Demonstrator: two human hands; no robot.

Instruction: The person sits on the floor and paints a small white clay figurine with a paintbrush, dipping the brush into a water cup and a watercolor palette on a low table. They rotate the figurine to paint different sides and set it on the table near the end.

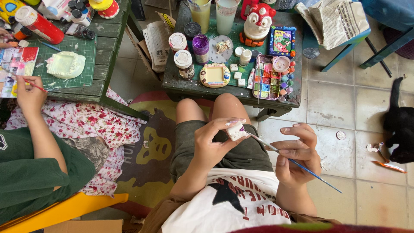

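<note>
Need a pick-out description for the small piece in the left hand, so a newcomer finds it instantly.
Start at the dark green table with the paint palette, then drop to the bare knees below it. Above the lap, the left hand pinches a small white block. Unlike the table's pieces, it is held up, its edge purple where the thin brush touches.

A hobby painting corner in a home, set on a tiled floor.

A low dark wooden table (189, 88) carries paint jars (184, 64), a paint palette box (268, 78) near its right edge and painted plaster figures (257, 22); a second table (108, 51) bears a green cutting mat (84, 60). A black cat (399, 129) stands on the tiles (345, 108).
</note>
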